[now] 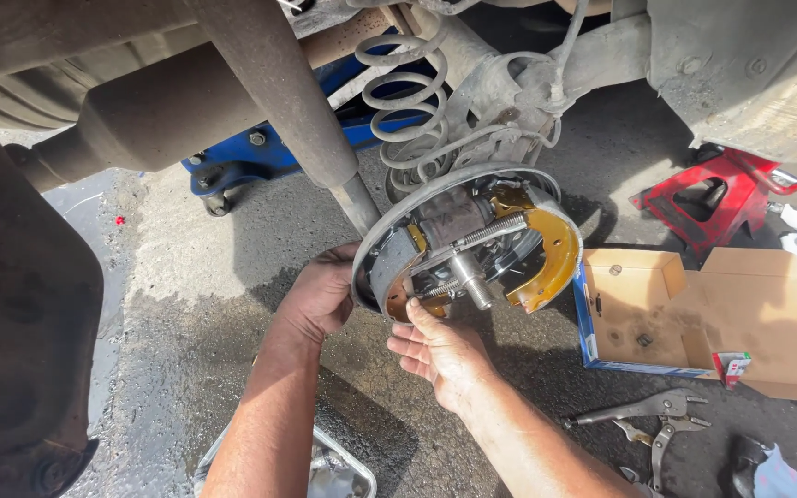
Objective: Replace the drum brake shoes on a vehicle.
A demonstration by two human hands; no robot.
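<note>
A drum brake assembly [472, 244] hangs under a raised car, with a round backing plate, a grey brake shoe [393, 267] on the left, a yellowish shoe [551, 254] on the right, springs and a centre spindle [470, 279]. My left hand [320, 295] grips the left rim of the plate beside the grey shoe. My right hand [435, 350] reaches up under the assembly, fingers touching the bottom of the shoes. Whether it holds a small part is hidden.
A coil spring [408, 92] and shock absorber [292, 101] stand above the brake. An open cardboard box [694, 314] lies at right, locking pliers [648, 410] below it, a red jack stand [712, 198] behind, a blue floor jack [251, 157] at back, a metal pan [334, 470] near me.
</note>
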